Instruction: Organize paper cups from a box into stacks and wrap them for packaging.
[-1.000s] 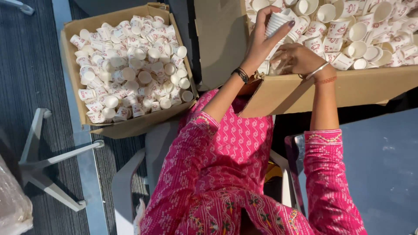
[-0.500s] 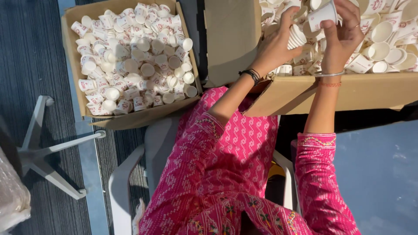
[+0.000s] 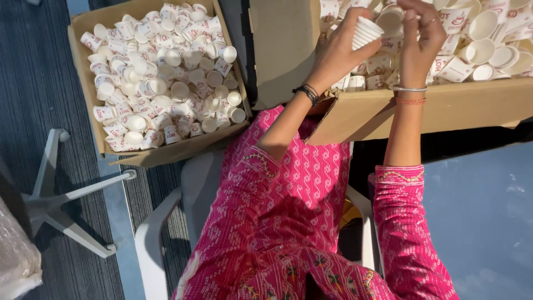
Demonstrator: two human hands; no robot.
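We've got our left hand [image 3: 338, 53] gripping the stack of paper cups [image 3: 366, 30] at top centre, tilted up-right, right-hand fingers [image 3: 413, 22] pinching just beside its rim.

Left box [image 3: 83, 83]: on floor, cups [image 3: 161, 78] inside.
Right box [image 3: 444, 105]: before the chair [image 3: 161, 244], both hands over it.

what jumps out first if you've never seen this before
Two open cardboard boxes heaped with small white paper cups: one box on the floor at upper left, the other box right before the person. Over it the left hand grips a nested stack of cups, the right hand beside it; bright pink sleeves fill the foreground.
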